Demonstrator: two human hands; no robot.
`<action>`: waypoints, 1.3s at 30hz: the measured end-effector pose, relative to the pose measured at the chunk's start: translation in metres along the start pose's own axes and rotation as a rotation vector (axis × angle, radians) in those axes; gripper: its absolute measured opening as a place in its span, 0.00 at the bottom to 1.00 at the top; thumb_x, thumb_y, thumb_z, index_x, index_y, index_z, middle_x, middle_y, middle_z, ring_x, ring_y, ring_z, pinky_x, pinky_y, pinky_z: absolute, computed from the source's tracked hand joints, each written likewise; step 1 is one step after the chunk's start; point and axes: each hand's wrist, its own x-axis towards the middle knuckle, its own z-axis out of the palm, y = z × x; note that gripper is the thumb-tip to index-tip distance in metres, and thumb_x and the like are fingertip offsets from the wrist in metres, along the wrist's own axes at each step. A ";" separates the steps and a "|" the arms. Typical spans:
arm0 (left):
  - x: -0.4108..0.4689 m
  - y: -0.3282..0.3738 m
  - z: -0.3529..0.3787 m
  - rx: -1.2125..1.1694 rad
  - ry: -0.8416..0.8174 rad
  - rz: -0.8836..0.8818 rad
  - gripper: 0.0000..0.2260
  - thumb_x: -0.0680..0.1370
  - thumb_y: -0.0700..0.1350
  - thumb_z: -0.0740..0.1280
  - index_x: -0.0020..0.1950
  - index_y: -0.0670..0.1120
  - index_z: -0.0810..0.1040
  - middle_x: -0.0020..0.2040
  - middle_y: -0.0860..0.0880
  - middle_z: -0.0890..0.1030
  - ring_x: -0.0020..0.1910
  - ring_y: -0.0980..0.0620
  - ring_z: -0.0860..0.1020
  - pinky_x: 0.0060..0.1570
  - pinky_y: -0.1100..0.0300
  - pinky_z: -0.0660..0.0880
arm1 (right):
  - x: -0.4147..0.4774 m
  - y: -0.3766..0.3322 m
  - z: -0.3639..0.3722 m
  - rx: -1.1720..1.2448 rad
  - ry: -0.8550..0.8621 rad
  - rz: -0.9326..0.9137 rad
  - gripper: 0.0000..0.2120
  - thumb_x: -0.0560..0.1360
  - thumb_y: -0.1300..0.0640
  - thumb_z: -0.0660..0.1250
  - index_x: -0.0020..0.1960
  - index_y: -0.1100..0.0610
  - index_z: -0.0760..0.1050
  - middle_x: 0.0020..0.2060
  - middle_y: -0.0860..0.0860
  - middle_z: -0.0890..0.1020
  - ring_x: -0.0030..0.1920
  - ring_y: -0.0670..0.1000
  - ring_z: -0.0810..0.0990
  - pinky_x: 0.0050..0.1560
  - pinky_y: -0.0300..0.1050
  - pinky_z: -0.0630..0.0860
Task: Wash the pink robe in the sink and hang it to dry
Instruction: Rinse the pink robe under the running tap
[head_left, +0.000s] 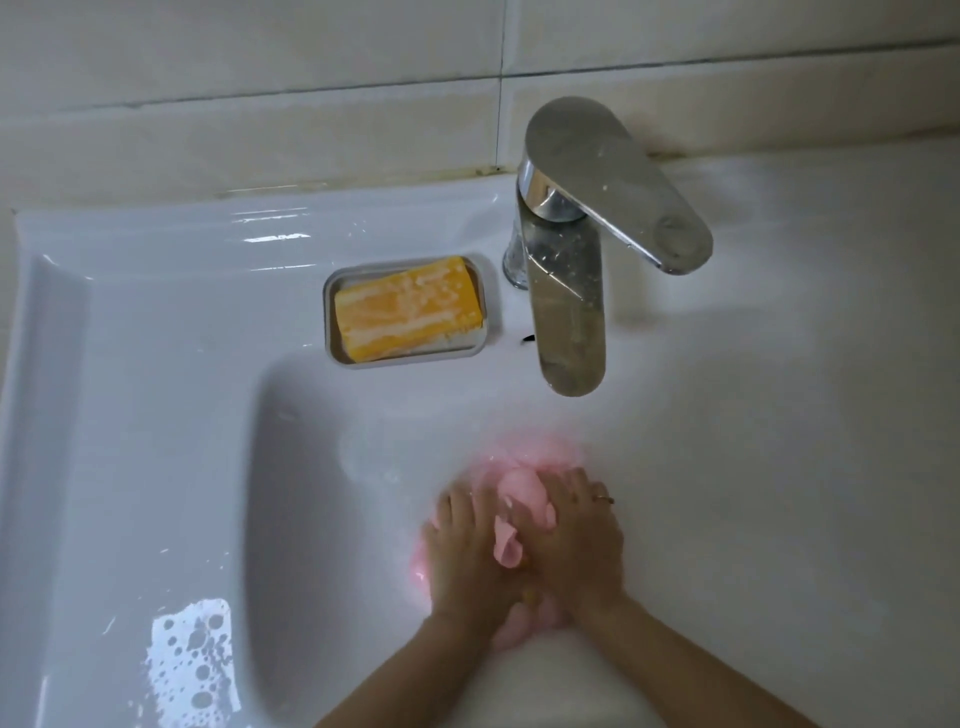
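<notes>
A: Where is the pink robe (521, 496) at this moment?

B: It is in the basin of the sink (130, 364), at the lower centre of the frame, bunched under cloudy water. Only one fold comes up, between the two hands.

A: And the hands?

B: The left hand (465, 545) has the bunch from the left of the frame and the right hand (579, 540) from the right. The fingers of both are curled over the cloth, so both grip it. The hands lie just beside each other.

A: How does the bunch lie?

B: Its long axis runs up and down in the frame, from the wrists toward the faucet (571, 312). I judge the scrubbing is in hand, and the rubbing would go along this axis.

A: If more soap is needed?

B: The yellow soap (405, 309) in its dish (410, 359) sits up and to the left of the hands, so the left hand is nearer.
</notes>
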 end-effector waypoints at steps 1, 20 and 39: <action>0.008 -0.001 0.001 0.008 0.039 0.042 0.28 0.65 0.57 0.64 0.62 0.47 0.68 0.52 0.45 0.77 0.48 0.43 0.77 0.43 0.51 0.77 | 0.006 0.001 0.004 -0.020 0.055 -0.009 0.24 0.71 0.36 0.57 0.50 0.54 0.78 0.45 0.52 0.81 0.42 0.58 0.81 0.34 0.47 0.77; 0.038 0.004 -0.094 -0.616 -0.229 -0.037 0.29 0.69 0.68 0.62 0.67 0.61 0.66 0.51 0.57 0.77 0.51 0.56 0.77 0.54 0.56 0.76 | 0.040 0.023 -0.086 0.853 -0.334 0.152 0.13 0.69 0.47 0.73 0.53 0.44 0.78 0.45 0.45 0.82 0.49 0.49 0.80 0.46 0.38 0.75; 0.069 -0.008 0.014 0.032 0.277 0.275 0.19 0.69 0.57 0.60 0.52 0.44 0.70 0.38 0.44 0.79 0.34 0.45 0.79 0.33 0.58 0.77 | 0.075 0.007 0.024 0.011 0.275 -0.083 0.09 0.69 0.50 0.60 0.35 0.54 0.74 0.30 0.52 0.77 0.31 0.55 0.76 0.38 0.47 0.65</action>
